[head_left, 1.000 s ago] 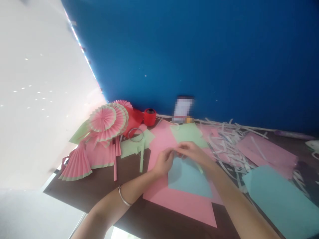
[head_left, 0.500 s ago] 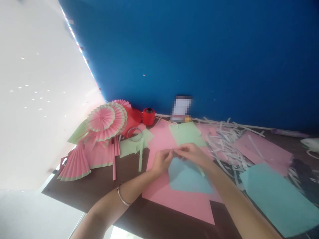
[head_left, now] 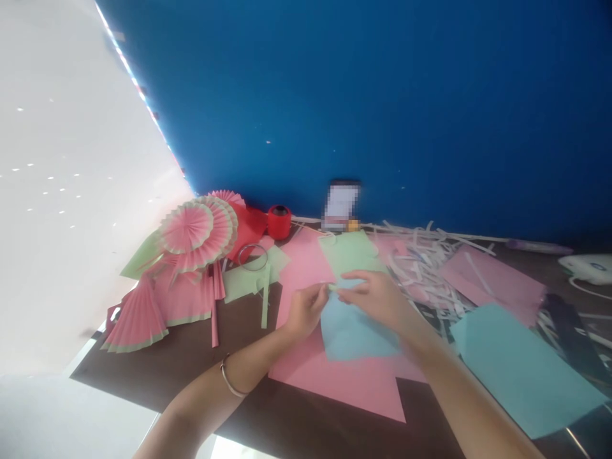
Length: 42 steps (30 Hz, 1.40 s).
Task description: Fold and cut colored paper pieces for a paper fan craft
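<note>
pink fans [head_left: 187, 231] lay already pleated at ten o'clock, a blue sheet [head_left: 526, 370] unpleated at four; left fingers [head_left: 320, 296] pinched a pale scrap [head_left: 332, 289], right fingers' [head_left: 352, 296] grip unclear.

A plain deep-blue wall [head_left: 363, 95] spans from eleven to two o'clock behind the dark brown worktop [head_left: 191, 347]. A pale, brightly lit surface [head_left: 62, 127] fills ten o'clock, sprinkled with small white glints; a bright, slanting edge divides them.

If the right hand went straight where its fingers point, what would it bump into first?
The right hand would probably meet the small pale piece pinched in the left hand, though depth is hard to judge.
</note>
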Tool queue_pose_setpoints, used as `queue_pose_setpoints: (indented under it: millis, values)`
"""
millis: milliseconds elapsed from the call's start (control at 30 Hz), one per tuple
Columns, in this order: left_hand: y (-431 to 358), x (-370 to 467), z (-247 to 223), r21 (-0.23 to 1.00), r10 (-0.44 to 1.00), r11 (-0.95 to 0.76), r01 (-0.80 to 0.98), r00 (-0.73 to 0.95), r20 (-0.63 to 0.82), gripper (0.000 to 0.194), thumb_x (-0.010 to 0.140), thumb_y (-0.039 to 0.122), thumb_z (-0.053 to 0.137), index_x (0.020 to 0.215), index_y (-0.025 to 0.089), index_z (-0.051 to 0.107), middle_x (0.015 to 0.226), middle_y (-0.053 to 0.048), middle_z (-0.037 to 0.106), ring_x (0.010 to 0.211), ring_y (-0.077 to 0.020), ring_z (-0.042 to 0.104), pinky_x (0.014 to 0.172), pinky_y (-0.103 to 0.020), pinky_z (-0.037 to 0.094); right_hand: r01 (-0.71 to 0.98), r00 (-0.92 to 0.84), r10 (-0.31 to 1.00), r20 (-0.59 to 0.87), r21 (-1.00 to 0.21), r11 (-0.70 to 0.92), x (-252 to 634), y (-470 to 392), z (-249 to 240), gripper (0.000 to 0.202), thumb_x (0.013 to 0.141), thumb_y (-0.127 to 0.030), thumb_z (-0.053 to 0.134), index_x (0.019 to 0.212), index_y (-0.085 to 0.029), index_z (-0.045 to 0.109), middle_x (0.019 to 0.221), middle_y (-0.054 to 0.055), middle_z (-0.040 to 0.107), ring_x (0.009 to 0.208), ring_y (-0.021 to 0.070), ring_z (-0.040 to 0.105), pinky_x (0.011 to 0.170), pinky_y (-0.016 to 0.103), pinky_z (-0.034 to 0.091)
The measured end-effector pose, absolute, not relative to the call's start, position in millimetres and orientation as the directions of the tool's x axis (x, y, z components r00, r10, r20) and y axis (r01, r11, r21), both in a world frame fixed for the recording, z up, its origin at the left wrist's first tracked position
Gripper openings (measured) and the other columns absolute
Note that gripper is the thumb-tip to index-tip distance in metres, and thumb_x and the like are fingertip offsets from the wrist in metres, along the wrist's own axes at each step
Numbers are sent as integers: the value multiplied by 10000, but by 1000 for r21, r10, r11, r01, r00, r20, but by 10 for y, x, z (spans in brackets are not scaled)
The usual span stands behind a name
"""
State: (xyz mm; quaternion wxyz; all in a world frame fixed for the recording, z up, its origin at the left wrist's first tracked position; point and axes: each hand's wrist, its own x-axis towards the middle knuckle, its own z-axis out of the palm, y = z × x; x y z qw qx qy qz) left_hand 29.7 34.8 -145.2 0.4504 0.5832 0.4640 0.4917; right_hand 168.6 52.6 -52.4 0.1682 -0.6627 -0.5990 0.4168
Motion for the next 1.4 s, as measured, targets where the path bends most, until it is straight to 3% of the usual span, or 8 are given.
queue_pose_setpoints:
  millis: [100,167,433,600,800,933,1167,1400]
  values:
    - [345,294,-1433,980,985,-165,115,78,156,492,885,493,352,770,128,660,616,-22,554,567,-123,450,537,-244,350,650,-109,952,-287,-745,-150,1706,512,-539,225,722,-379,638,769,-161,664,681,73,698,626,191,653,491,235,464]
    - [345,294,-1422,979,985,-161,124,76,153,481,891,482,347,822,133,671,648,-28,581,581,-129,469,542,-243,357,639,-141,956,-259,-761,-111,1731,522,-556,259,719,-418,629,672,-165,655,687,74,690,589,188,645,486,245,462]
    - [357,304,-1419,982,985,-165,89,64,160,429,900,443,358,964,156,671,813,-62,666,697,-162,567,629,-257,428,670,-198,958,-210,-742,-24,1805,628,-609,266,716,-414,614,652,-165,685,641,57,665,601,186,600,515,261,439]
    - [358,302,-1434,979,983,-177,102,67,171,430,912,426,336,978,154,662,829,-63,666,716,-162,570,641,-263,425,672,-140,959,-248,-735,-92,1824,679,-609,327,666,-441,666,814,-152,702,732,72,684,656,198,603,487,256,420]
    - [358,302,-1441,975,980,-189,113,76,182,431,913,429,335,990,152,656,832,-66,665,704,-156,568,622,-254,421,700,-190,955,-230,-714,-33,1832,726,-604,371,676,-433,667,913,-153,716,724,62,685,596,166,574,482,255,410]
    - [369,301,-1460,977,981,-184,106,77,176,443,912,442,325,992,152,649,860,-71,664,724,-161,568,642,-262,424,671,-263,940,-215,-741,18,1837,743,-614,290,717,-439,620,799,-187,737,793,58,706,674,189,604,506,251,413]
    - [368,289,-1433,982,987,-154,111,53,149,431,901,452,343,887,150,651,798,-60,645,711,-161,552,634,-265,415,685,-323,924,-203,-724,80,1859,774,-632,283,731,-436,581,650,-189,695,692,34,682,654,186,585,533,262,405]
    - [396,290,-1406,997,996,-66,-44,53,68,355,823,457,506,774,141,659,734,-43,629,691,-146,542,631,-248,414,693,-371,911,-182,-707,141,1788,739,-588,283,749,-404,552,620,-180,667,657,30,659,620,169,572,574,271,407]
